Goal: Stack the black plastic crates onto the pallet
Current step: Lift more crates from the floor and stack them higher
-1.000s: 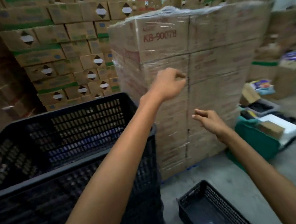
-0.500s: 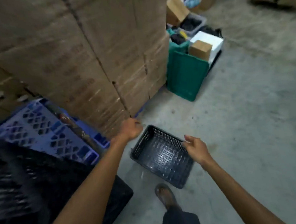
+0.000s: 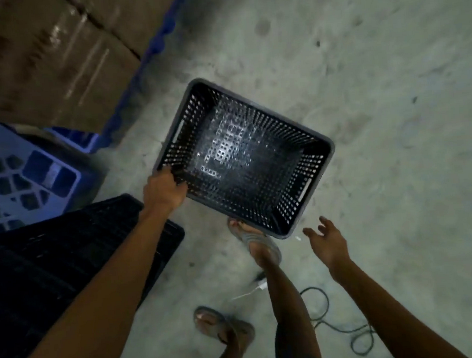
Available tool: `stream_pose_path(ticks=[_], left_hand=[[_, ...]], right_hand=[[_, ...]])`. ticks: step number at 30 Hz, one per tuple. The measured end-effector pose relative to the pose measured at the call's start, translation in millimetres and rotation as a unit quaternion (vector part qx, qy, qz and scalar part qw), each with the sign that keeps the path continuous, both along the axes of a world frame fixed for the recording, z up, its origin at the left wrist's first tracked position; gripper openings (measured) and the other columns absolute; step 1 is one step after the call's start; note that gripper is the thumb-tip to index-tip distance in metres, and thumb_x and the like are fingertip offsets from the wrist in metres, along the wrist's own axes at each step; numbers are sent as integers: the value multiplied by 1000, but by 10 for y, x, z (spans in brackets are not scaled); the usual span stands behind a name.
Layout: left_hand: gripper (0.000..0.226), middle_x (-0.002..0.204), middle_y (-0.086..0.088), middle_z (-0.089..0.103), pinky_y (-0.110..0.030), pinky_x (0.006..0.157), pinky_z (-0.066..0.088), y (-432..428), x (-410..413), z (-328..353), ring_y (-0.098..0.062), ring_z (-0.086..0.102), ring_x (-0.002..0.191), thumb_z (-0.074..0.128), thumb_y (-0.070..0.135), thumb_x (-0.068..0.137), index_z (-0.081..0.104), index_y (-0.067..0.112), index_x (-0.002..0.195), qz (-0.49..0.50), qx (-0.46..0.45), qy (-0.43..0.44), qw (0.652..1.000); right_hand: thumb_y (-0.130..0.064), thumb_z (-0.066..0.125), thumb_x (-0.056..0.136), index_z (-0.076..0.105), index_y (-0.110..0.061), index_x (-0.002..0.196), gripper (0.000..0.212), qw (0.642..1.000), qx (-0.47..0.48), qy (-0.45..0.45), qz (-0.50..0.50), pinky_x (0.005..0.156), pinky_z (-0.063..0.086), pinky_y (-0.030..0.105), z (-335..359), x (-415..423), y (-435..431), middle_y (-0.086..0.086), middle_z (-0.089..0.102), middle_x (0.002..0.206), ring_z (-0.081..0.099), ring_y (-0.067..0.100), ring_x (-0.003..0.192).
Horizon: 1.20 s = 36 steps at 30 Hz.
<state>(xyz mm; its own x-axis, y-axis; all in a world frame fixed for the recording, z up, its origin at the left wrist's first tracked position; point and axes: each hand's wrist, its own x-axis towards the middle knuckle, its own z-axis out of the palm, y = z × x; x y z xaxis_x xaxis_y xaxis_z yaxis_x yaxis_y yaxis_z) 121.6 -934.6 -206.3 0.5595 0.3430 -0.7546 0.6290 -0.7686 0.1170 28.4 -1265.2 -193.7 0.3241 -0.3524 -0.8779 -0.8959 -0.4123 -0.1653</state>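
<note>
A black perforated plastic crate (image 3: pixel 244 156) sits on the concrete floor, open side up, right below me. My left hand (image 3: pixel 164 190) grips its near-left corner rim. Close to the crate's near-right corner, my right hand (image 3: pixel 327 241) hovers with fingers spread, not touching it. A stack of black crates (image 3: pixel 53 264) stands at the lower left, on a blue plastic pallet (image 3: pixel 19 177) that shows behind it.
Wrapped cardboard boxes (image 3: pixel 53 57) on another blue pallet rise at the upper left. My sandalled feet (image 3: pixel 261 244) stand just behind the crate. A dark cable (image 3: pixel 337 322) loops on the floor at the lower right. Bare concrete extends to the right.
My view has tilted further down over the crate on the floor. My left hand has dropped onto its corner rim and taken hold; my right hand has moved to beside its near-right corner.
</note>
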Motion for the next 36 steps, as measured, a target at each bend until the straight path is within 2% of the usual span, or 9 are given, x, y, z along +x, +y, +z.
stream_pose_path(ticks=[5,7,10,14,19,24,30,34,36], left_hand=[[89,159,-21,25,-48,119,26,222,425,-977,-38,26,146,62,39,88,15,4,155,-1,71,-58,996],[97,160,-21,25,-48,120,26,337,636,-1347,-37,27,146,66,42,85,12,6,156,18,72,-86,994],[97,154,-19,39,-42,115,36,515,912,-1766,-35,42,139,72,46,79,23,8,154,76,40,-84,993],[57,134,-16,62,-39,105,48,652,1120,-2121,-32,62,119,72,34,82,60,11,133,101,-15,-41,994],[44,127,-16,67,-40,105,49,653,999,-2059,-30,65,114,72,24,85,66,8,126,105,-26,-46,993],[45,131,-21,63,-43,107,47,547,921,-1123,-34,61,119,69,24,89,63,3,128,94,-44,-24,994],[43,127,-28,63,-49,103,48,388,1003,810,-41,60,118,67,21,91,63,-6,124,75,-47,-30,996],[42,113,-32,67,-42,80,51,315,1095,2123,-43,65,105,68,24,89,65,-7,117,-30,12,-109,993],[46,112,-33,66,-47,84,52,322,1182,2776,-47,65,105,67,20,88,58,-3,127,-79,17,-174,981]], right_hand=[[-44,67,88,29,-14,153,82,994,-29,33,-103,110,42,45,-1049,140,-182,15,46,151,50,36,132],[-46,70,85,28,-15,153,86,993,-25,23,-116,111,42,44,-1420,181,-228,14,46,151,50,34,133],[-40,75,83,37,-16,150,81,989,0,-1,-148,107,45,43,-1831,224,-232,11,52,146,55,31,128],[-24,67,91,53,-14,137,49,980,16,-25,-195,102,50,47,-2194,268,-207,11,63,132,61,32,117],[-22,62,95,61,-15,132,39,968,-6,-32,-251,97,54,48,-2144,275,-280,12,69,119,67,32,106],[-25,64,93,65,-9,126,37,977,-17,-25,-211,92,57,49,-1246,498,-588,16,71,116,70,35,101],[-28,59,94,62,-4,121,36,986,-116,-123,-9,89,54,44,712,905,-849,21,70,115,66,40,104],[-23,50,97,31,-19,148,55,951,-177,-233,102,82,52,48,1946,1132,-876,26,67,111,64,47,98],[-25,45,99,8,-30,157,69,934,-178,-270,149,78,52,49,2531,1272,-918,28,66,101,64,47,90]])
